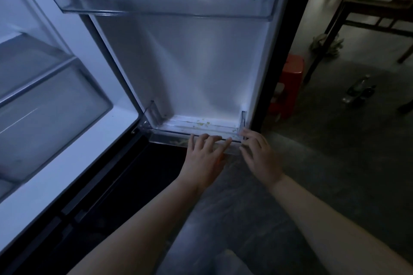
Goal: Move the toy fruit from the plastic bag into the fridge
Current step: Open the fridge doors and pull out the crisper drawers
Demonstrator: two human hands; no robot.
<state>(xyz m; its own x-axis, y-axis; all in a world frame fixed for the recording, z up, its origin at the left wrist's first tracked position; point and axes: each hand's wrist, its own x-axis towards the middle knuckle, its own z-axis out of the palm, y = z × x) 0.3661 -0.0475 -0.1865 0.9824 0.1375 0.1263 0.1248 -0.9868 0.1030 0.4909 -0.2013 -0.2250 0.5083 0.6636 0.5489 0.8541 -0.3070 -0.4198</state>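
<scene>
Head view: the fridge (pixel 125 118) stands open across the left of the frame, its door (pixel 201 62) swung wide at centre, the door's black edge bordering open floor (pixel 335 152) at right. A red stool (pixel 288 82) sits just beyond that edge. Both bare forearms reach up from the bottom of the frame to the lower door bin (pixel 169 137). The left hand (pixel 204 154) has straight, spread fingers with their tips on the bin's front rim, clasping nothing. An orange sliver (pixel 220 158) shows under its palm, too hidden to identify. The right hand (pixel 260 156), fingers relaxed, touches the bin's right end.
</scene>
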